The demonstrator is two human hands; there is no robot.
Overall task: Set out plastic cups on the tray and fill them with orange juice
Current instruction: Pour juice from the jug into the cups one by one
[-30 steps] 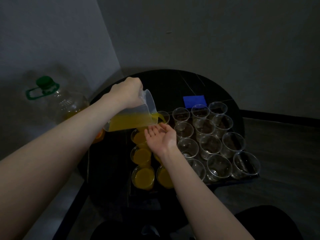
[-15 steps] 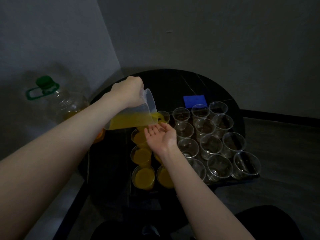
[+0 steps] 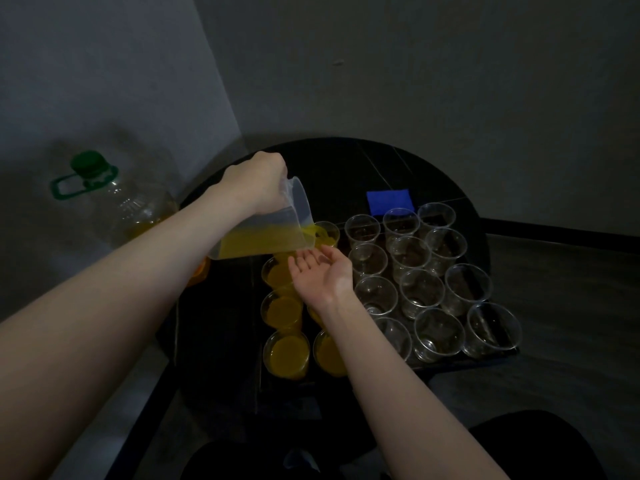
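Observation:
My left hand [image 3: 258, 187] grips a clear plastic jug [image 3: 266, 233] of orange juice, tilted to the right. Juice runs from its spout into the far cup [image 3: 327, 233] of the second column. My right hand [image 3: 320, 273] lies palm up with relaxed fingers just under the jug's spout end, holding nothing. Several clear cups stand in rows on the dark tray [image 3: 485, 358]. Those in the left columns, such as the near cup [image 3: 287, 355], hold juice. The cups to the right, such as one at the near right corner [image 3: 493, 329], have no juice in them.
A big clear bottle [image 3: 128, 209] with a green cap and some juice stands at the left by the wall. A blue cloth [image 3: 389, 201] lies on the round black table [image 3: 346, 168] behind the cups. A dark lap shows at the bottom.
The jug has stayed tilted over the far cup while juice keeps flowing. Both hands have barely moved.

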